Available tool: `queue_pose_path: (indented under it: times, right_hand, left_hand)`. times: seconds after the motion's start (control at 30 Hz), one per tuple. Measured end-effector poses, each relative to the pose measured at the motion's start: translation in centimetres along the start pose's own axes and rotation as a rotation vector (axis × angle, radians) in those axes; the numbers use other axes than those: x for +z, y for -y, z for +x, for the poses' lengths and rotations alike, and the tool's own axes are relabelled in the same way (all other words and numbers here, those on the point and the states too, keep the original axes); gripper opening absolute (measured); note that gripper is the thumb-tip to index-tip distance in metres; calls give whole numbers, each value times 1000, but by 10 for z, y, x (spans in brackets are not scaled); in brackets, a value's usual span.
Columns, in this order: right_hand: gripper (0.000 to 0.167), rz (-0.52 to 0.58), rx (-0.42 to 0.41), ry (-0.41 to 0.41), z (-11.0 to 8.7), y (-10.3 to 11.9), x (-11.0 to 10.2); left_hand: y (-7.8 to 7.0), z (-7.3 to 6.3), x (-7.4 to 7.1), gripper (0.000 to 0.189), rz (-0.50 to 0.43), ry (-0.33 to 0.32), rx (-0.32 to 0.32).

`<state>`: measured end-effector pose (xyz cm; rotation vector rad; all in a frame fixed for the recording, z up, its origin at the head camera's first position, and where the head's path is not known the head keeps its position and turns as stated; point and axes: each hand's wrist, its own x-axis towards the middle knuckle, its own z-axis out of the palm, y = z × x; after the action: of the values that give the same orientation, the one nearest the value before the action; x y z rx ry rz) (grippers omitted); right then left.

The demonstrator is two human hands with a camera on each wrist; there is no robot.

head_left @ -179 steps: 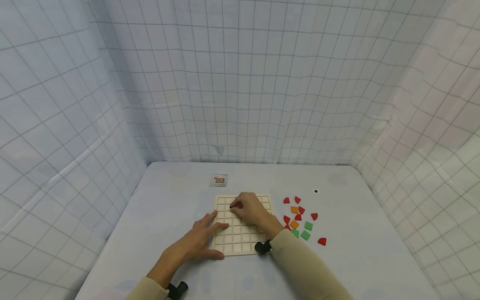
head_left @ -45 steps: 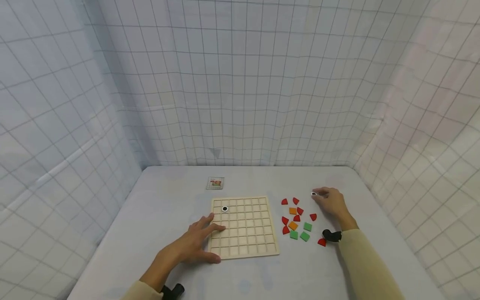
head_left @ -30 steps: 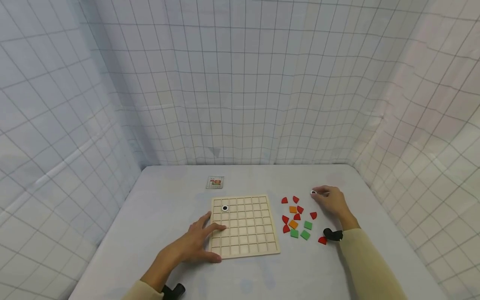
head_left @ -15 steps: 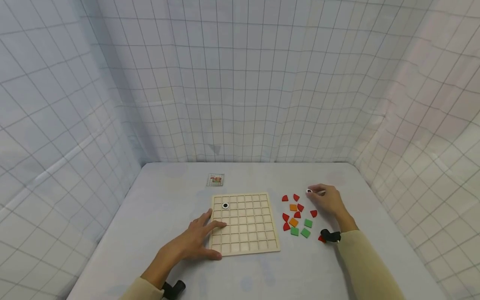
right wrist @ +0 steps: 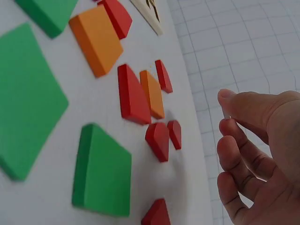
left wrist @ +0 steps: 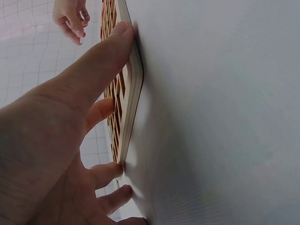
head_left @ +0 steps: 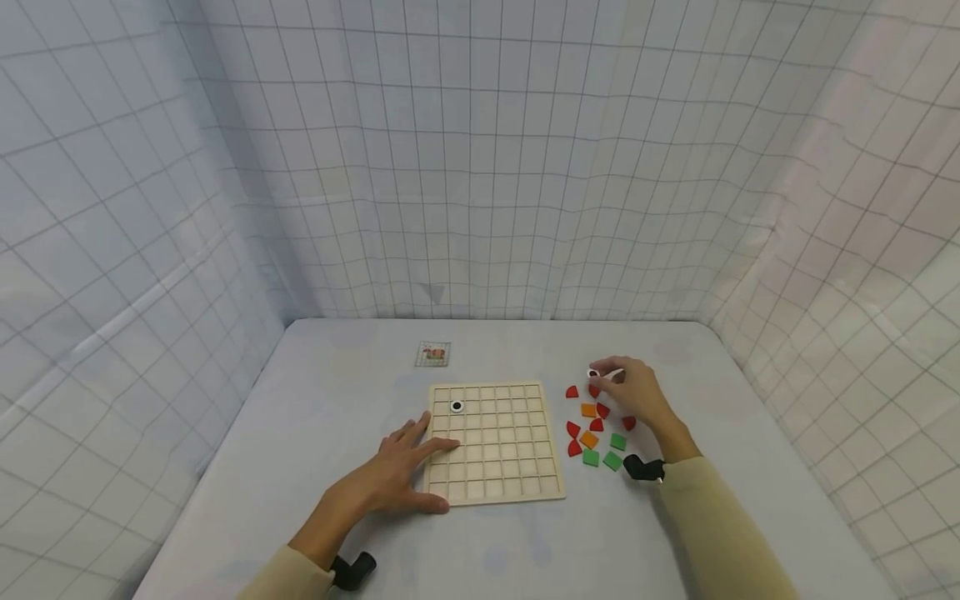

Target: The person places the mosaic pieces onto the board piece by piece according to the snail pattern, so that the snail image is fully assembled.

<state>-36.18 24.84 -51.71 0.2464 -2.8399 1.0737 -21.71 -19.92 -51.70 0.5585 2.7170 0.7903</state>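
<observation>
My right hand (head_left: 633,390) pinches a small white disc with a black dot (head_left: 593,374) between thumb and forefinger, above the far end of the loose coloured pieces. In the right wrist view only a thin edge of that disc shows at the fingertips. At the left edge of a wooden grid board (head_left: 517,477), my left hand (head_left: 393,472) lies spread, its fingers straight. Its thumb (left wrist: 121,40) rests on the board's near corner in the left wrist view, and one finger reaches over the cells. A matching black-and-white disc (head_left: 457,407) sits in a cell near the board's far left corner.
Right of the board lie several red quarter-round pieces (head_left: 573,429), two orange squares (head_left: 588,439) and three green squares (head_left: 591,458). A small picture card (head_left: 433,354) lies beyond the board. Grid-patterned white curtains (head_left: 465,208) enclose the table's back and sides.
Earlier my right hand was over the board; a disc now lies there. It then picked up the other disc at the far right and has carried it leftward. My left hand keeps its place.
</observation>
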Motion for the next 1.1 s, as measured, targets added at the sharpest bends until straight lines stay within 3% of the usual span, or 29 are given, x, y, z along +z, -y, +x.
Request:
queue_pose_path:
  times: [0.2, 0.47, 1.1]
  right_hand:
    - [32, 20, -127, 37, 3, 26, 11]
    - [26, 49, -224, 91, 6, 56, 38]
    - [14, 51, -371, 261, 6, 102, 111]
  left_hand:
    - [-3, 3, -3, 94, 33, 17, 6]
    - [-3, 5, -3, 94, 30, 18, 9]
    - [-4, -1, 2, 96, 5, 1, 14]
